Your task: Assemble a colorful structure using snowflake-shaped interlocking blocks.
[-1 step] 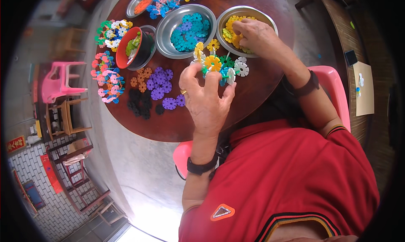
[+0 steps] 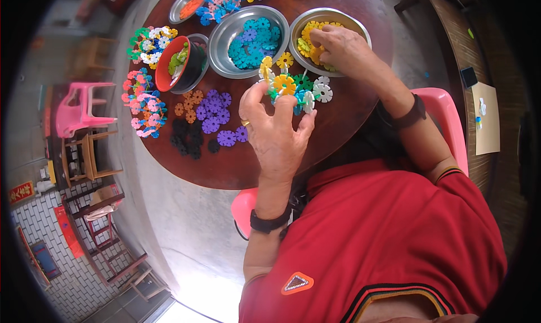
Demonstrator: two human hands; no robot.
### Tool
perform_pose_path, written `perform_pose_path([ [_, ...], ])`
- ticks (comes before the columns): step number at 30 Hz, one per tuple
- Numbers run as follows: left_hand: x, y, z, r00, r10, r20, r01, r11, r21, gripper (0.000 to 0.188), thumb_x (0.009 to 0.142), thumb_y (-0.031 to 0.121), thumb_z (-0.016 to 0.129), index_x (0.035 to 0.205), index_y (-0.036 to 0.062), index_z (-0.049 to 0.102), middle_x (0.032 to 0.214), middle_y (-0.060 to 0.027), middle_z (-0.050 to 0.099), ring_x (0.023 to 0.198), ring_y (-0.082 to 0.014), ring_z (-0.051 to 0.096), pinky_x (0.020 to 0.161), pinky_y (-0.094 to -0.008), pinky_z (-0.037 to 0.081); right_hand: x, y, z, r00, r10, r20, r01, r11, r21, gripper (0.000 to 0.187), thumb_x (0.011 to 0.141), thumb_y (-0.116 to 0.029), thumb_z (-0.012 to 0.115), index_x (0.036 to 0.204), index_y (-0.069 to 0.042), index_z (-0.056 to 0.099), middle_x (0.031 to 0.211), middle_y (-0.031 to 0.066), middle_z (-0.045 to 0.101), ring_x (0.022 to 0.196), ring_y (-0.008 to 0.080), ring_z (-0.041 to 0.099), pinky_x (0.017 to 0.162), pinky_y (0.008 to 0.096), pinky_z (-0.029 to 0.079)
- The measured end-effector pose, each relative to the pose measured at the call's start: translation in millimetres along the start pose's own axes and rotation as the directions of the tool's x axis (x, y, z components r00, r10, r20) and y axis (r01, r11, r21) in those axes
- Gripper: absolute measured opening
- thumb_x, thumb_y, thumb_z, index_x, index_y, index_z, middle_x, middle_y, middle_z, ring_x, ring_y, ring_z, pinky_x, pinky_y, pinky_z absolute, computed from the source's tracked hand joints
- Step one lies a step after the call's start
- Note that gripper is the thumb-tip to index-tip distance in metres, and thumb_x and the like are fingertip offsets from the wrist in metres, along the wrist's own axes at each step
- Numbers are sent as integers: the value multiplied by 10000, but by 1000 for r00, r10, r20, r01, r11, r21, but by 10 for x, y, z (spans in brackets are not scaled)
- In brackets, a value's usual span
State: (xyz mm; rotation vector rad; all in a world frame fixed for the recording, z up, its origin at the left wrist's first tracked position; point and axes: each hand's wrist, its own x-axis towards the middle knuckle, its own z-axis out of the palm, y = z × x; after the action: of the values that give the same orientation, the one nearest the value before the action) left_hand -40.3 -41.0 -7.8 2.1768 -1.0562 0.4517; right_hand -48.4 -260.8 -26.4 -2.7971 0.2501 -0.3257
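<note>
My left hand grips a linked cluster of plastic flower-shaped discs, in yellow, white and green, between thumb and fingers above the table. My right hand reaches into a metal bowl of yellow flower discs. Its fingers are bent down among the discs, and their tips are partly hidden, so anything pinched there does not show. Left of that bowl, a larger metal bowl holds loose teal flower discs.
On the round dark table lie loose purple discs, orange discs and black discs. A red-and-black bowl tilts beside joined disc chains. A small metal bowl stands farther back.
</note>
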Motion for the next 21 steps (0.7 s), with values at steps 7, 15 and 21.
perform_pose_path([
  [7, -17, -82, -43, 977, 92, -193, -74, 992, 98, 161, 784, 143, 734, 916, 112, 649, 1260, -158, 429, 1125, -322, 461, 830, -389, 444, -25, 69, 93, 990, -79, -114, 84, 996, 36, 122, 725, -80, 578, 830, -49, 523, 819, 117, 562, 833, 316, 574, 733, 425, 454],
  [15, -49, -188, -114, 849, -412, -331, 230, 852, -470, 84, 853, 156, 686, 886, 81, 668, 1056, -69, 483, 858, -169, 485, 712, -267, 424, -16, 84, 130, 988, -72, -137, 78, 996, 41, 111, 722, -67, 566, 814, -50, 505, 769, 125, 558, 803, 318, 575, 713, 424, 456],
  [21, -23, -251, -132, 805, -526, -273, 214, 688, -693, 146, 908, 139, 629, 955, 7, 586, 924, -43, 607, 840, -125, 562, 793, -260, 453, -21, 66, 101, 989, -68, -134, 76, 996, 53, 134, 715, -59, 572, 837, -55, 516, 804, 114, 565, 819, 317, 583, 713, 419, 461],
])
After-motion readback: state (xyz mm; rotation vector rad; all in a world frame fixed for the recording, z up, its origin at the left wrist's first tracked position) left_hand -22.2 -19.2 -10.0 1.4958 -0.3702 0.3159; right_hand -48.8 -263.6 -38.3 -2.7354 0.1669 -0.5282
